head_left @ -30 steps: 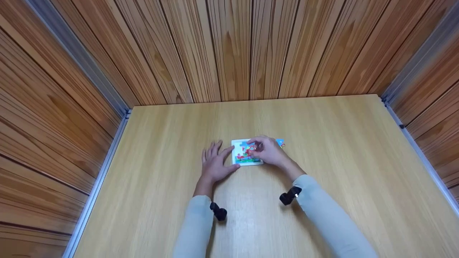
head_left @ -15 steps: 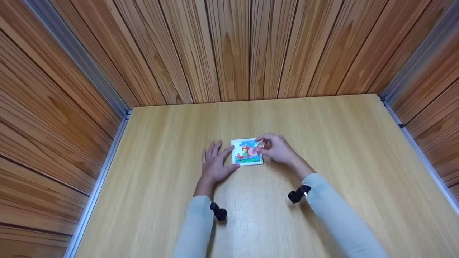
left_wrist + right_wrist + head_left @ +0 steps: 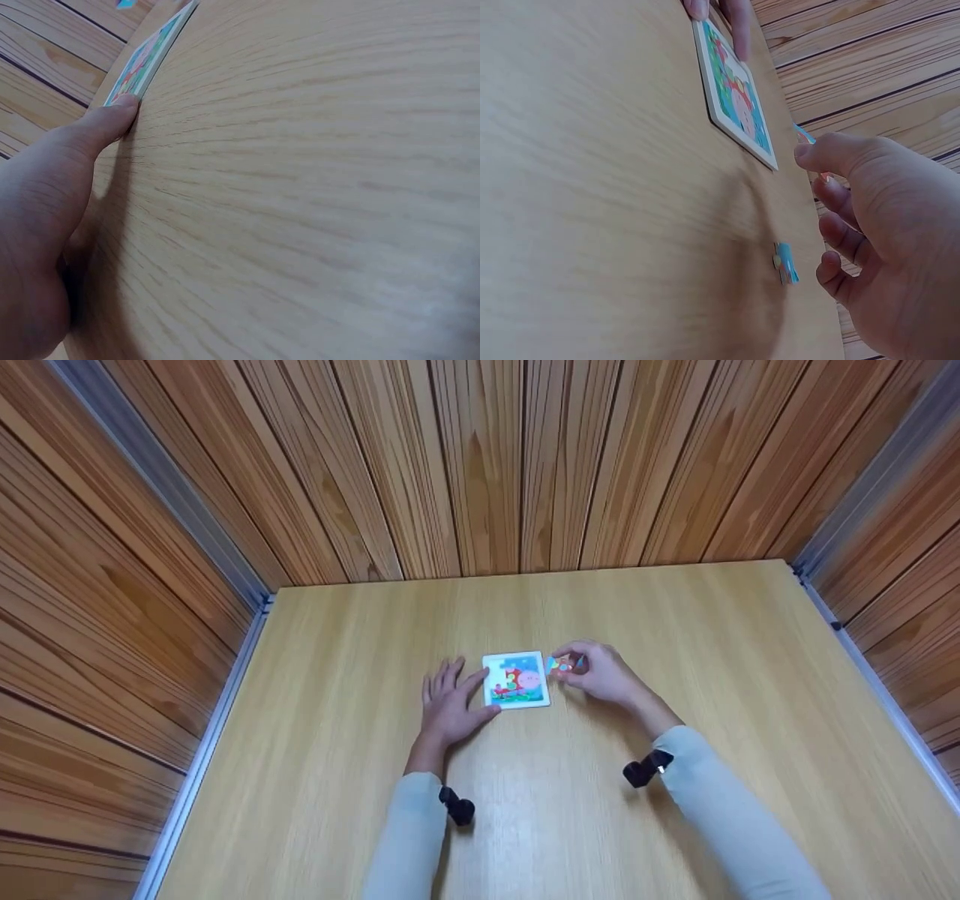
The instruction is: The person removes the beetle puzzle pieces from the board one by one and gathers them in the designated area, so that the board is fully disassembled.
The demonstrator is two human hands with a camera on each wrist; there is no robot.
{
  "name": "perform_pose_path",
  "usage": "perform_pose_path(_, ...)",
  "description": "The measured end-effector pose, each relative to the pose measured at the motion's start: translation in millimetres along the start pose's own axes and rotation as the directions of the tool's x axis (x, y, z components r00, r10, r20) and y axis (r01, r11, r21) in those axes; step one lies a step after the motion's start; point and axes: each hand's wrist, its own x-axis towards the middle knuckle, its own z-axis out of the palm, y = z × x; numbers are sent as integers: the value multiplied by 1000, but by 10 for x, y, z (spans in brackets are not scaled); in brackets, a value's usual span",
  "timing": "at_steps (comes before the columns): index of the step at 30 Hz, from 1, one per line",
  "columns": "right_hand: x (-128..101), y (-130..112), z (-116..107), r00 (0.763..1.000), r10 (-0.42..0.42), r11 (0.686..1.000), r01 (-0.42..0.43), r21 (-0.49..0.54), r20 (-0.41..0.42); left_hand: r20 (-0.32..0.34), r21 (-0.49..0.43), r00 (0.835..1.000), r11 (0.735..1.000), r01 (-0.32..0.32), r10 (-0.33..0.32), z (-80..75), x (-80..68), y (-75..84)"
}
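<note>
A small square picture puzzle in a white frame (image 3: 516,680) lies flat on the wooden table (image 3: 675,607). My left hand (image 3: 448,701) rests flat beside it, fingers straight, with the thumb and forefinger touching its left edge; in the left wrist view the thumb (image 3: 105,120) presses the puzzle (image 3: 142,64) edge. My right hand (image 3: 592,669) is just right of the frame and pinches a small colourful puzzle piece (image 3: 561,662) between thumb and fingers, held above the table. In the right wrist view the puzzle (image 3: 739,97) lies ahead and a loose blue piece (image 3: 785,264) sits on the table under the right hand (image 3: 870,225).
Wood-panelled walls (image 3: 480,465) close in the table on three sides, with metal rails (image 3: 202,750) along the left and right edges. Small black cameras sit on both wrists (image 3: 457,806).
My right hand has drawn back from over the puzzle to its right side, holding a small piece. The puzzle picture is now uncovered. The left hand has stayed put.
</note>
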Motion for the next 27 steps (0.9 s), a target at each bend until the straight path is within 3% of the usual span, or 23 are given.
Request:
perform_pose_path(13,-146,112,-139,1000,6,1000,-6,-20,8,11,0,999,1000,31,-31,-16,-27,30)
perform_pose_path(27,-264,290,-207,1000,5,1000,-4,-31,20,-6,12,1000,1000,7,-7,27,18,-21)
